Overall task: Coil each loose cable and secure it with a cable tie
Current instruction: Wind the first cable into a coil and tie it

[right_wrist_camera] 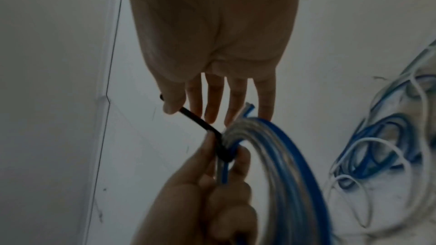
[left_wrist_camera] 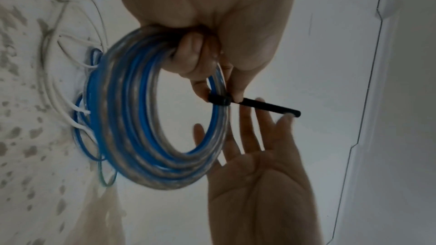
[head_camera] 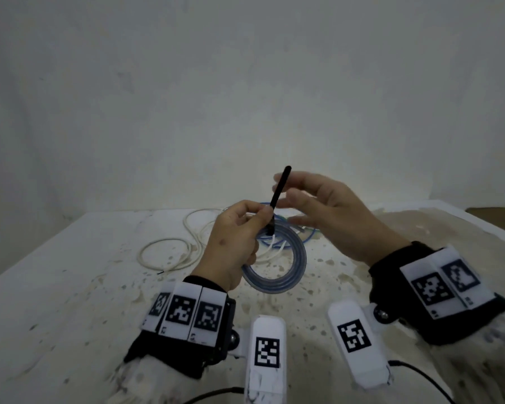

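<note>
A coil of clear and blue cable (head_camera: 274, 282) hangs above the table, gripped at its top by my left hand (head_camera: 245, 234). In the left wrist view the coil (left_wrist_camera: 132, 118) shows several turns, and my thumb and forefinger pinch it right at the head of a black cable tie (left_wrist_camera: 218, 100) wrapped round the bundle. The tie's tail (head_camera: 279, 191) sticks up and away. My right hand (head_camera: 303, 199) is beside the tail with straight, spread fingers (right_wrist_camera: 214, 100). Its thumb (right_wrist_camera: 173, 105) touches the tail near its end without curling round it.
Loose white cable (head_camera: 169, 252) lies in loops on the stained white table (head_camera: 70, 287), left of the coil. A tangle of thin blue and white cables (right_wrist_camera: 377, 146) lies behind the coil. The table's far edge meets a pale wall; its right edge runs diagonally.
</note>
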